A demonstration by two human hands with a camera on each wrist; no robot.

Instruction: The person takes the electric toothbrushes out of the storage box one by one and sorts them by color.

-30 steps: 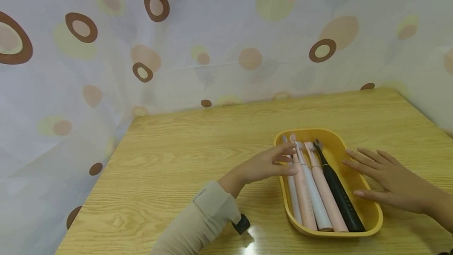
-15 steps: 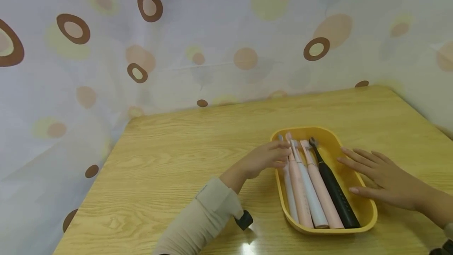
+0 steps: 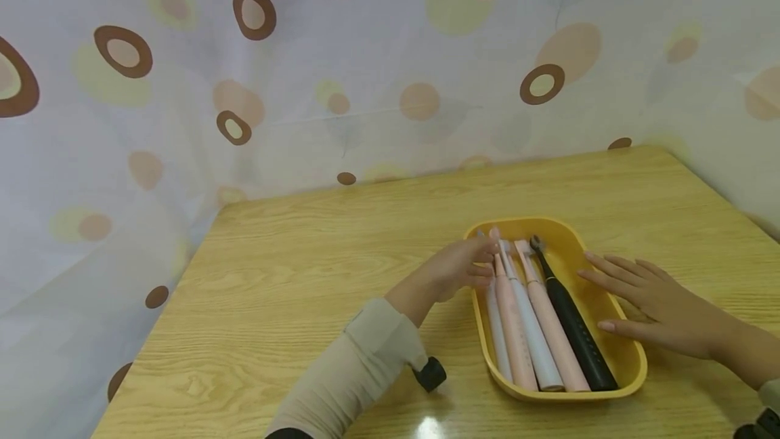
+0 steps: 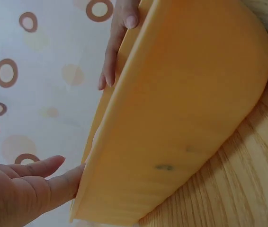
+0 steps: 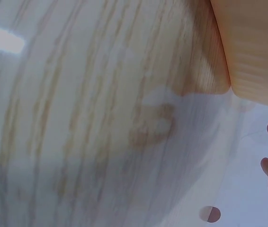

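Note:
A yellow tray on the table holds several electric toothbrushes side by side, heads at the far end. From the left they are a pale one, a pink one, a white one, another pink one and a black one. My left hand reaches over the left rim, fingertips near the leftmost heads and partly covering them. In the left wrist view, a finger of the left hand meets the tray's rim. My right hand lies with straight, spread fingers at the right rim.
The tray stands on a wood-grain table, right of its middle. A pale sheet with brown and peach ovals hangs behind the table and along its sides. A black strapped device is at the left cuff.
The left hand's fingers have drawn closer together and lowered at the tray's left rim. The right hand keeps its place at the right rim. The head view has shifted slightly.

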